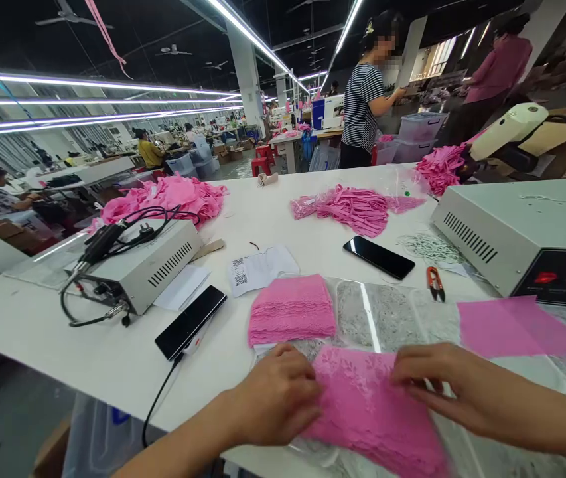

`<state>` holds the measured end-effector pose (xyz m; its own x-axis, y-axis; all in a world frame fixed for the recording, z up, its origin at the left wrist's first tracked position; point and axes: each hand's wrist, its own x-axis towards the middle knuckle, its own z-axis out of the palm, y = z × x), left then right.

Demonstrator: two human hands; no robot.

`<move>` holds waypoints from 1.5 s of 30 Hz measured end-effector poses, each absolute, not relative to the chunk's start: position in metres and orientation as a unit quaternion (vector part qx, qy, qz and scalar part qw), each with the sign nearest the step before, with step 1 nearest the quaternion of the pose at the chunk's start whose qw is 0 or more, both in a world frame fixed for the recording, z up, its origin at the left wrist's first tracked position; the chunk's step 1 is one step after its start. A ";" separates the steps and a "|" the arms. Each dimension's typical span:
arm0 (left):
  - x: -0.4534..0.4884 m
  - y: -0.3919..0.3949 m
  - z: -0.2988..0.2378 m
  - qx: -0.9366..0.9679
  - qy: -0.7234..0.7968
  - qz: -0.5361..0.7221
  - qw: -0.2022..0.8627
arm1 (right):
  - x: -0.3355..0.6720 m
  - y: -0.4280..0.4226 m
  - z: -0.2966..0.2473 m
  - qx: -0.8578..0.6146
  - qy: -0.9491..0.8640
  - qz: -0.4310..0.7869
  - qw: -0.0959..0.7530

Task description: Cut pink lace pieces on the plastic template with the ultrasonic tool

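Note:
A stack of pink lace pieces [372, 411] lies in front of me on clear plastic, its top piece patterned with flowers. My left hand [285, 395] is closed at the left edge of this stack, the fingers curled on the lace. At the upper right edge, my right hand [436, 382] pinches the lace between thumb and fingers; it is slightly blurred. The fingertips of both hands are partly hidden. Just behind sits a second pink lace stack [292, 309], neatly layered. A flat pink piece of cloth [521, 326] is to the right.
Two phones, one left [190, 323] and one right [379, 257], lie on the white table [108, 362]. Orange thread snips [435, 284] rest near a grey control box [526, 232]. Another box [148, 265] with cables stands left. Pink fabric [168, 199] is heaped behind; people work beyond.

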<state>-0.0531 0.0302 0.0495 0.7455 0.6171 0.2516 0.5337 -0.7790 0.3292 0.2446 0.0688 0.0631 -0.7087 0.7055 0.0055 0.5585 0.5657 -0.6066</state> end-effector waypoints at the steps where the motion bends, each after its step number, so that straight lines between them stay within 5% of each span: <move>1: -0.056 0.037 0.049 0.914 0.341 0.190 0.111 | 0.235 0.079 0.064 -0.349 -0.882 0.291 0.124; 11: -0.088 0.126 0.030 0.835 0.505 0.212 0.063 | 0.154 0.176 0.043 -0.353 -0.904 0.205 0.131; 45: -0.087 0.145 0.045 0.807 0.537 0.180 0.169 | 0.158 0.215 0.029 -0.331 -0.804 0.486 0.087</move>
<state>-0.0866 0.1446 0.0446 0.3594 0.9268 0.1086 0.8054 -0.3669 0.4655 0.1581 0.2150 0.0294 -0.7660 0.6166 -0.1815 0.4478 0.3093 -0.8389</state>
